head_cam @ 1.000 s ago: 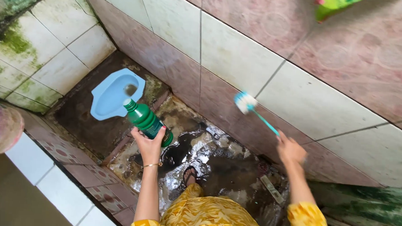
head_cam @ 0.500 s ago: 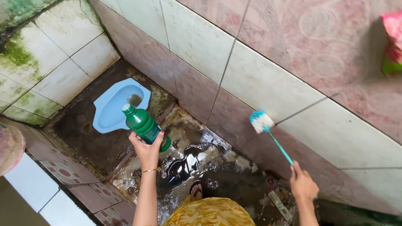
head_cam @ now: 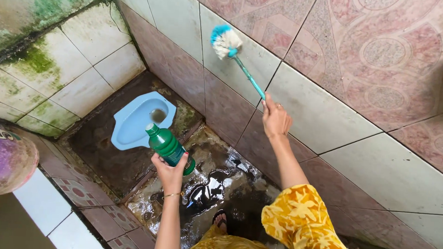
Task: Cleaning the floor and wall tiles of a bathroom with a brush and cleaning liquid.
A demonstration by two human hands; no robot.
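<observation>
Right hand (head_cam: 276, 120) is wrapped around the lower end of a toilet brush (head_cam: 237, 59), thin teal handle, white and blue bristle head pressed to the wall tiles (head_cam: 328, 110) up above the squat toilet (head_cam: 138, 120). Brush looks light and stiff; the slim plastic rod could flex a bit under push, so the grip low on the handle as shown gives reach but less control. Probably wet, likely slippery.

Left hand (head_cam: 169, 170) is closed around the base of a green bottle (head_cam: 169, 147), held tilted with the capped neck pointing toward the squat toilet and hanging just over its near edge. Rigid plastic, smooth sides, likely slick if damp; how full it is cannot be told. Best held round the body, as here.

Floor (head_cam: 213, 182) beside the squat toilet is wet, dark and shiny, probably slippery underfoot. A sandalled foot (head_cam: 220, 220) stands on it. Tiles behind the toilet carry green growth. Purple round vessel (head_cam: 2, 161) sits left of the toilet, past a low tiled ledge (head_cam: 65, 210). Tight corner room.
</observation>
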